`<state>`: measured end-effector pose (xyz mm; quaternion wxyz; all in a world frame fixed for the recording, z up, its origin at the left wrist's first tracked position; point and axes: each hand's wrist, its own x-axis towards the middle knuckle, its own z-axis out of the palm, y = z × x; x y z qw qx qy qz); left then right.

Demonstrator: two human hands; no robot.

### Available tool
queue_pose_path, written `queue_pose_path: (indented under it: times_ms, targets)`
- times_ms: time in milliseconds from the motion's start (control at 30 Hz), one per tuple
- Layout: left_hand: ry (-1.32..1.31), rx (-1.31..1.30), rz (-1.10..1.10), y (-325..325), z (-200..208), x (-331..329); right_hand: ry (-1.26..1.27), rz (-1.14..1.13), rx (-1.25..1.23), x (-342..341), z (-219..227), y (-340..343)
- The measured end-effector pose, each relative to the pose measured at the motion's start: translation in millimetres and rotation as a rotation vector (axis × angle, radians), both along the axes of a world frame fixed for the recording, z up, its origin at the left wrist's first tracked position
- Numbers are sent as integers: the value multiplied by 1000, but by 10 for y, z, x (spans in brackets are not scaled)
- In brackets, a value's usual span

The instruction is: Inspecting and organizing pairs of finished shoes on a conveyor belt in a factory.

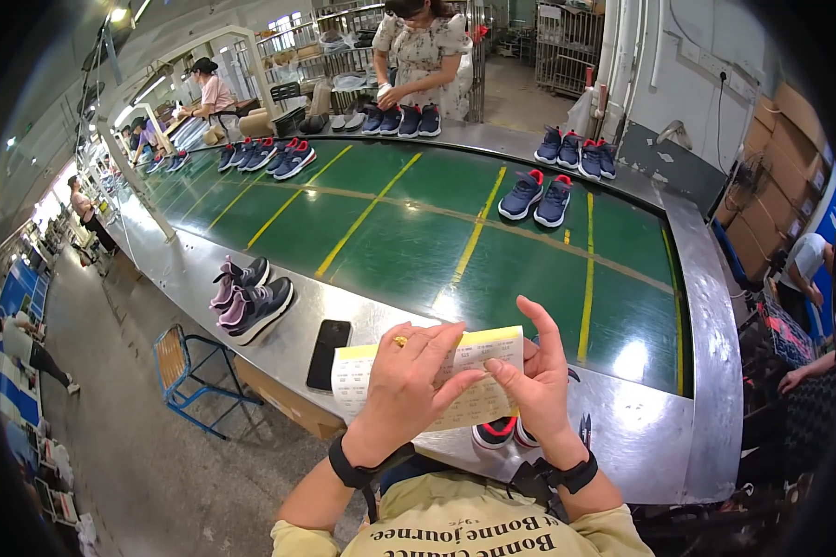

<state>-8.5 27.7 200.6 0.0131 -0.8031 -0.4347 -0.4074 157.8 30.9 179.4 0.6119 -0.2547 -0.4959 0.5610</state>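
Both hands are at a white sheet of small printed labels [481, 404] with a yellow upper edge, held above the near metal ledge. My left hand [399, 399] lies across the front of the sheet, fingers bent and thumb stretched toward the right. At the sheet's right end my right hand [546, 390] grips it, thumb on the front and index finger raised; the other fingers are partly hidden. Just below the sheet, dark shoes with red lining [499, 431] are partly covered by it and my right hand. A black phone [328, 353] rests left of the sheet.
A green conveyor belt [381, 246] with yellow lines carries navy shoes [537, 198]. Dark shoes with lilac lining [255, 311] stand on the metal ledge [622, 432]. More shoes [574, 153] line the far side, where a person [427, 60] stands. A blue-framed stool [195, 371] is at left.
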Motion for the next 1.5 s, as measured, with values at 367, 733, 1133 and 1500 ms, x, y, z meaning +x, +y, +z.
queue_pose_path:
  times_ms: [367,733,1133,1500]
  targets:
    - [-125,-206,-119,25,13,-8,-147,41,48,146,-50,3]
    - [-62,-45,-114,116,-239,-38,-306,-114,16,161,-33,30]
    - [-199,-185,-140,91,-180,-36,-611,-261,128,238,38,58]
    - [-196,-287,-150,65,-190,-35,-794,-358,430,274,88,141]
